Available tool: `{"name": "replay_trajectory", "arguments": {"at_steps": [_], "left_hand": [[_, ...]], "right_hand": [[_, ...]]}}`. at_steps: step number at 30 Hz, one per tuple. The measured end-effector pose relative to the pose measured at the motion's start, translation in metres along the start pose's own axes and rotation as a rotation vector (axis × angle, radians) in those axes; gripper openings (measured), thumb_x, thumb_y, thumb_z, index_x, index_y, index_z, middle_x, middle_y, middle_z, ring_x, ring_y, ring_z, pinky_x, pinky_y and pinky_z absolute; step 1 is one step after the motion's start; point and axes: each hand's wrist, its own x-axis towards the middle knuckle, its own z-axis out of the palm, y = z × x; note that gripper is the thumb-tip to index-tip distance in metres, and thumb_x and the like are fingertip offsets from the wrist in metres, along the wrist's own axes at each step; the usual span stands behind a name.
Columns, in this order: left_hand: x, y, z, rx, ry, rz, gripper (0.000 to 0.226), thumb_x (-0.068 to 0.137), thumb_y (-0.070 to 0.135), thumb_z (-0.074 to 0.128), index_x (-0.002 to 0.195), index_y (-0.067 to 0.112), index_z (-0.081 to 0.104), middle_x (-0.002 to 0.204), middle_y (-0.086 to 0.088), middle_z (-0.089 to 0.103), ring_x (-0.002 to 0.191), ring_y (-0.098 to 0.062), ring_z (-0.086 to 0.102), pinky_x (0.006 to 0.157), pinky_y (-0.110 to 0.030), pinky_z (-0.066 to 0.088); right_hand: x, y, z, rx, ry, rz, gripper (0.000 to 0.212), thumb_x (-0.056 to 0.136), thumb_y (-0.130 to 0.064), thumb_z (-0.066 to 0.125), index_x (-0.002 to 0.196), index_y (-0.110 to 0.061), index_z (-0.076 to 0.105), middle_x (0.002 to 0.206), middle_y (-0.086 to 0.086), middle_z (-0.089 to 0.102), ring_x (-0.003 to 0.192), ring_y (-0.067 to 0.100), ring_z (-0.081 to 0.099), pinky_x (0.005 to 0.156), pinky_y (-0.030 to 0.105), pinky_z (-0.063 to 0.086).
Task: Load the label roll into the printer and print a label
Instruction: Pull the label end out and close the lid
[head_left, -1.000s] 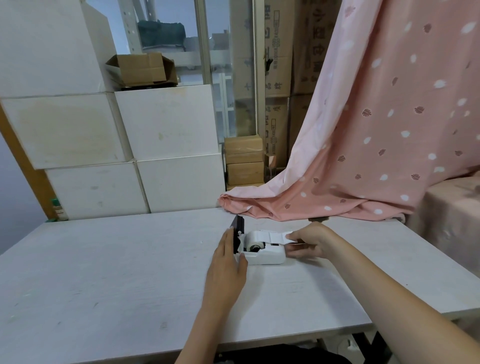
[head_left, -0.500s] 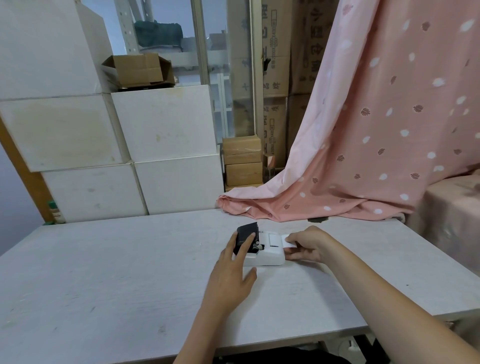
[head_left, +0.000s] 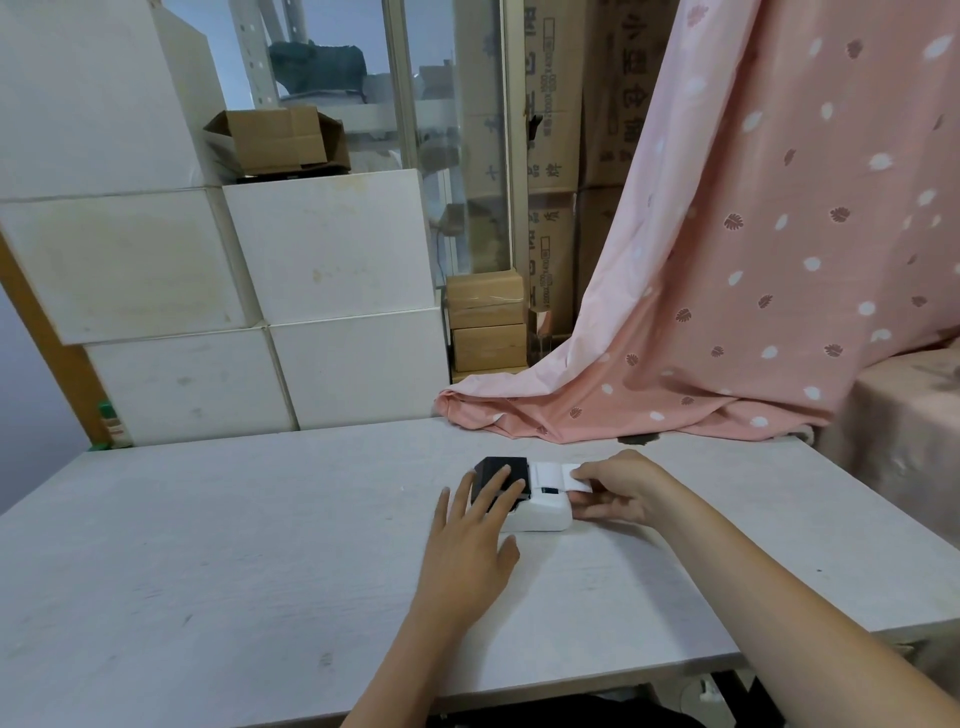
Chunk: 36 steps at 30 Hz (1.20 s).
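Observation:
A small white label printer (head_left: 543, 506) sits on the white table (head_left: 260, 545), near its middle right. Its black lid (head_left: 501, 474) lies nearly flat over the left part of the body. My left hand (head_left: 475, 540) rests with spread fingers, two fingertips pressing on the black lid. A white label strip (head_left: 563, 475) runs out over the printer's right end. My right hand (head_left: 618, 486) pinches the end of that strip between thumb and fingers beside the printer. The label roll itself is hidden under the lid.
A pink patterned cloth (head_left: 727, 291) hangs at the right and bunches onto the table's back edge. White boxes (head_left: 322, 249) are stacked behind the table at left, brown cartons (head_left: 485, 322) behind the middle. The table's front edge is close to my body.
The black lid stood upright a second ago; my left hand has pushed it down over the printer. My right hand has kept hold of the label strip.

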Motion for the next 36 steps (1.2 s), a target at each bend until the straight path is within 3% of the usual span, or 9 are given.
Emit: {"name": "replay_trajectory", "arguments": {"at_steps": [3,10,16,20,22,26,29,33,36], "left_hand": [[0.004,0.003,-0.003,0.007,-0.003,-0.009,0.059,0.098,0.033,0.046,0.154,0.035,0.031,0.163,0.019,0.024,0.155,-0.017,0.014,0.127,-0.050,0.008],[0.008,0.012,-0.002,0.074,0.042,-0.006,0.053,0.088,0.022,0.059,0.141,0.026,0.053,0.148,0.013,0.054,0.145,-0.021,0.042,0.120,-0.051,0.009],[0.010,0.016,0.004,0.114,0.075,-0.032,0.050,0.083,0.018,0.064,0.132,0.027,0.059,0.142,0.013,0.060,0.139,-0.024,0.050,0.116,-0.053,0.015],[0.011,0.020,0.001,0.080,0.081,-0.056,0.042,0.084,0.025,0.065,0.126,0.026,0.063,0.138,0.013,0.063,0.136,-0.023,0.052,0.115,-0.056,0.032],[0.011,0.021,0.000,0.073,0.088,-0.060,0.038,0.083,0.025,0.067,0.121,0.026,0.066,0.133,0.013,0.066,0.132,-0.022,0.056,0.112,-0.056,0.036],[0.007,0.023,0.003,-0.001,0.112,-0.077,0.045,0.086,0.024,0.062,0.131,0.025,0.059,0.142,0.013,0.058,0.141,-0.022,0.045,0.119,-0.051,0.026],[0.005,0.024,0.002,-0.072,0.079,-0.102,0.049,0.092,0.024,0.056,0.140,0.024,0.051,0.151,0.013,0.047,0.147,-0.024,0.033,0.123,-0.047,0.018],[0.001,0.023,-0.005,-0.280,0.070,-0.129,0.042,0.098,0.022,0.053,0.140,0.025,0.052,0.157,0.015,0.037,0.152,-0.016,0.020,0.118,-0.027,0.027],[0.000,0.020,-0.006,-0.319,0.103,-0.146,0.046,0.096,0.015,0.056,0.140,0.028,0.051,0.159,0.011,0.031,0.148,-0.011,0.023,0.107,-0.016,0.027]], "right_hand": [[-0.001,-0.002,0.003,0.025,0.029,-0.027,0.005,0.098,0.006,0.063,0.098,0.005,0.059,0.087,0.021,0.062,0.066,0.030,0.068,0.078,0.054,0.063],[-0.005,-0.013,0.009,0.021,0.021,-0.101,0.003,0.098,0.007,0.061,0.101,0.005,0.061,0.091,0.022,0.064,0.093,0.044,0.070,0.099,0.052,0.057],[0.001,-0.012,0.016,0.031,0.047,-0.153,0.013,0.102,-0.011,0.064,0.099,0.001,0.065,0.082,0.018,0.067,0.068,0.030,0.068,0.079,0.043,0.061],[0.005,-0.006,0.017,0.093,0.094,-0.203,0.019,0.099,-0.001,0.055,0.092,-0.006,0.072,0.099,0.016,0.072,0.085,0.030,0.068,0.083,0.039,0.056],[0.002,0.000,0.020,0.065,0.119,-0.230,0.041,0.094,0.012,0.046,0.087,-0.013,0.076,0.111,0.013,0.074,0.105,0.032,0.068,0.093,0.040,0.056],[-0.007,0.010,0.027,0.163,0.104,-0.278,0.024,0.091,0.007,0.070,0.105,-0.010,0.079,0.118,0.012,0.074,0.103,0.025,0.071,0.106,0.046,0.056],[-0.014,0.009,0.030,0.309,0.073,-0.322,0.026,0.099,0.009,0.061,0.122,0.001,0.069,0.105,0.010,0.071,0.090,0.021,0.071,0.103,0.042,0.057],[-0.017,0.014,0.024,0.077,0.095,-0.519,0.042,0.100,0.011,0.055,0.132,-0.015,0.063,0.120,-0.002,0.070,0.120,0.015,0.067,0.106,0.030,0.050],[-0.013,0.022,0.021,-0.104,0.115,-0.549,0.063,0.091,0.019,0.059,0.143,-0.016,0.057,0.139,0.005,0.063,0.134,0.017,0.058,0.103,0.025,0.045]]}}
